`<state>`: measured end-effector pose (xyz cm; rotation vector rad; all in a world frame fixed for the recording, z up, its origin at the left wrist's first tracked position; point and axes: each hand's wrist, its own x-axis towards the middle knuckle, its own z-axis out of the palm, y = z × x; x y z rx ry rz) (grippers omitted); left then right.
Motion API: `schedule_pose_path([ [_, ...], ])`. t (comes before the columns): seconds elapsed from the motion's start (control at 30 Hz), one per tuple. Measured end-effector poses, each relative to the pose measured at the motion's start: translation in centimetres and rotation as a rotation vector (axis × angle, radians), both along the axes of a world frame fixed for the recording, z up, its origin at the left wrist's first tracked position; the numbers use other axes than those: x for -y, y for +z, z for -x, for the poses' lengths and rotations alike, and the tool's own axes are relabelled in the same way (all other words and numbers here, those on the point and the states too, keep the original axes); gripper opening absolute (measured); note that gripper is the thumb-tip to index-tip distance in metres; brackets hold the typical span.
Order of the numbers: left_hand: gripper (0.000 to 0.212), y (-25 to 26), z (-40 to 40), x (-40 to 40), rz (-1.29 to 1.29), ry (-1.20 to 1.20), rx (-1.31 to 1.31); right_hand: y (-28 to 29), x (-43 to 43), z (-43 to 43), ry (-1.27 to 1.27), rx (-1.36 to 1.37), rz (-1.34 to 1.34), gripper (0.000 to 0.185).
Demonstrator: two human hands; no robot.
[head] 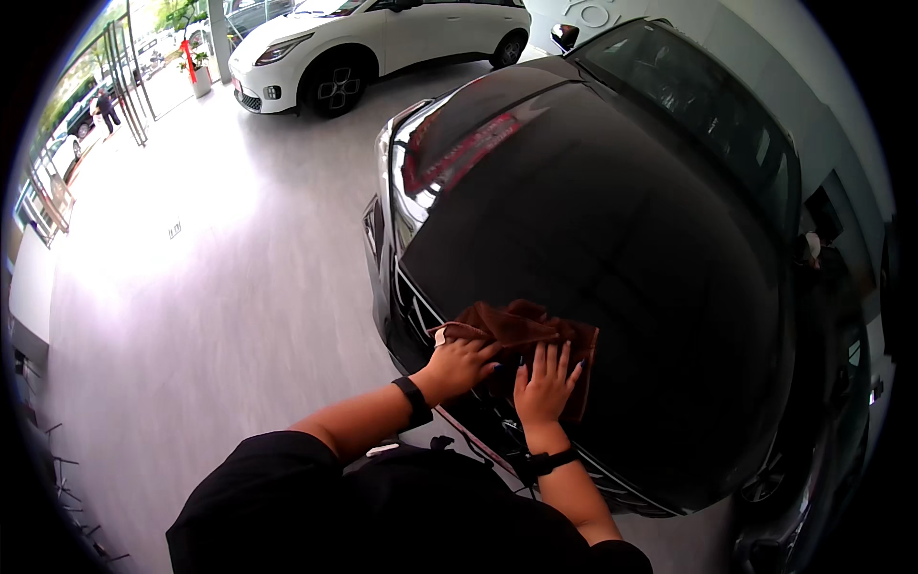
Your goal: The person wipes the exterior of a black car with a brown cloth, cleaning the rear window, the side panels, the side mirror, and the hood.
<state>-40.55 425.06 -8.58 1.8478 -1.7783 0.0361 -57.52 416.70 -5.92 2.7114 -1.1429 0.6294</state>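
A brown cloth [513,323] lies bunched in folds on the front edge of a black car's hood [645,273]. My left hand [459,364] rests over the cloth's left part, its fingers bent onto the folds beside a small white tag [440,337]. Flat on the right part of the same cloth is my right hand [546,384], fingers a little spread and pointing away from me. Both wrists carry dark bands. Below my hands runs the car's front grille [502,423], partly hidden by my arms and body.
A white car [387,50] stands beyond the black one. Grey floor [301,215] stretches left towards glass doors [125,79] and a potted plant [201,79] with a red ribbon. At the right edge another dark car [839,402] is parked close by.
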Motion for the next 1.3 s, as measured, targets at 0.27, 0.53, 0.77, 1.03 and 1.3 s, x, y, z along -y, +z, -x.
schedule_pose_path([
  [0.27,0.059,6.4,3.3,-10.7,0.196,0.169,-0.039,8.8,-4.3,1.8,0.522,0.331,-0.094,0.03],
  [0.53,0.074,16.0,0.0,-28.6,0.118,0.607,-0.053,20.8,-19.3,-10.6,1.163,0.38,-0.404,0.014],
  [0.77,0.04,10.6,-12.9,-28.1,-0.037,0.776,-0.239,13.2,-17.6,-28.4,1.388,0.328,-0.594,0.017],
  [1.03,0.045,9.8,-31.7,-24.2,-0.211,0.67,-0.291,10.3,-13.1,-46.1,1.306,0.257,-0.659,0.02],
  [1.3,0.041,10.1,-44.5,-25.2,-0.131,0.739,-0.365,12.0,-14.0,-59.9,1.302,0.222,-0.811,0.024],
])
